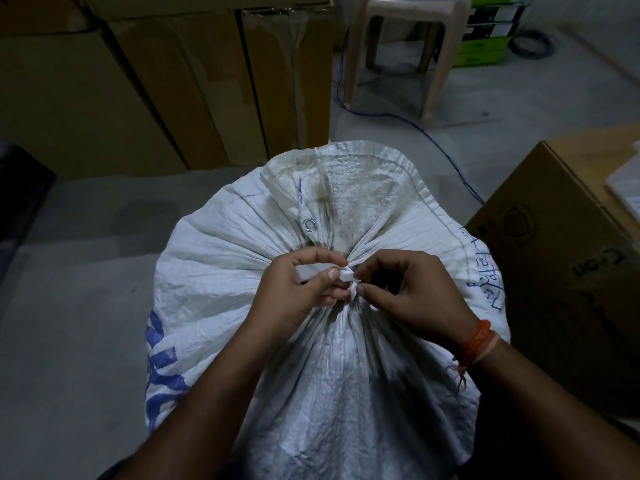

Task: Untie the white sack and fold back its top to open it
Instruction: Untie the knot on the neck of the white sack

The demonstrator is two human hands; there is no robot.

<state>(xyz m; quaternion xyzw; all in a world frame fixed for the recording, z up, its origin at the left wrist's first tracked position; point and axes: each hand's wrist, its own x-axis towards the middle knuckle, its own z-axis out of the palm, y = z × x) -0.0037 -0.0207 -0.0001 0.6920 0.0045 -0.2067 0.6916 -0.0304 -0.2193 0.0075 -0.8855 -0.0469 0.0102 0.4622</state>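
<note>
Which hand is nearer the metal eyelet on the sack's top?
Left. The left hand pinches the white tie just below the eyelet; the right hand works the knot farther off, below and to its right.

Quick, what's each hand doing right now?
Left hand: closed, pinching the white tie strip.
Right hand: closed, fingertips pinching the knot at the sack neck.

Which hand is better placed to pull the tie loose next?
Probably the left hand: it already pinches the white tie strip beside the knot. The right hand only has fingertips at the knot on the white sack, steadying it.
</note>
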